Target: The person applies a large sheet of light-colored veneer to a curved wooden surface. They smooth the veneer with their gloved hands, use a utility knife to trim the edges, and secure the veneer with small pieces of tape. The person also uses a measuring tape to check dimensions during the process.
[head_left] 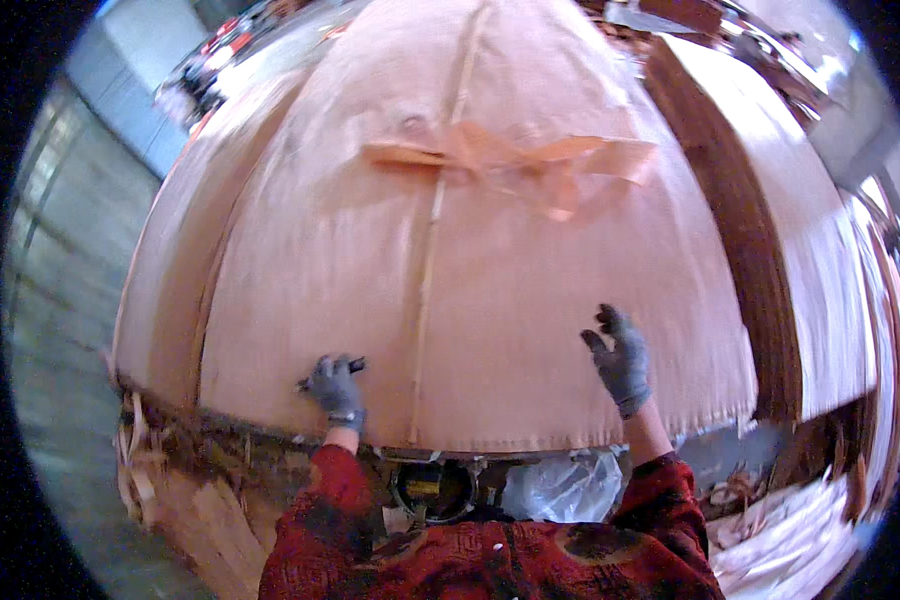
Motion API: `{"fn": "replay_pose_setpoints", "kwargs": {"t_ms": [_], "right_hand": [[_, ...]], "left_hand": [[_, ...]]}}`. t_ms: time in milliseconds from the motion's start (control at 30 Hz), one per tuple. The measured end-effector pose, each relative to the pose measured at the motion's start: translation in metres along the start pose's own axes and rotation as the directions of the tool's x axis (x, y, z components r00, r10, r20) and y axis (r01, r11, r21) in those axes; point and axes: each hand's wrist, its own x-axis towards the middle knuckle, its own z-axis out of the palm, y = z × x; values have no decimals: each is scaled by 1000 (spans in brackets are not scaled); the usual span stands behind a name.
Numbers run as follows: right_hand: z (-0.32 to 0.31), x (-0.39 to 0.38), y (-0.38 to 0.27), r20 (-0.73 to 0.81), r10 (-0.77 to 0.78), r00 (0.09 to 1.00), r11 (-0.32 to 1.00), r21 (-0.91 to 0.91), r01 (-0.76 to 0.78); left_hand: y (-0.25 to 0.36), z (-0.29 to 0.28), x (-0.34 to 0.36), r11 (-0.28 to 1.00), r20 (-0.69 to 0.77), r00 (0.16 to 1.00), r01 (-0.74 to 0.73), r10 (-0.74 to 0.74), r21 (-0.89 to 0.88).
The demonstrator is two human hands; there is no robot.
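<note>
Your left hand point(333, 386) curls left of the seam point(427, 270), holding what I can't tell, your right hand point(622, 365) spreads wide right of it, and the veneer point(550, 290) flanking the seam could split if the scrap point(475, 150) across it snags.

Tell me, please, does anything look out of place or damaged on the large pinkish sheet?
Yes: a twisted orange strip lies crosswise on the far part of the pinkish sheet. It looks odd because the surface around it is mostly flat.
</note>
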Motion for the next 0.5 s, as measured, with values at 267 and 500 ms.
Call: {"fn": "replay_pose_setpoints", "kwargs": {"t_ms": [267,500], "right_hand": [[149,-20,-123,436,-68,897,977,212,-29],[155,-107,-117,449,-128,884,950,311,-21]], "left_hand": [[-1,-12,4,999,-111,994,-8,4,-43],[-8,18,-5,810,328,903,404,-279,-426]]}}
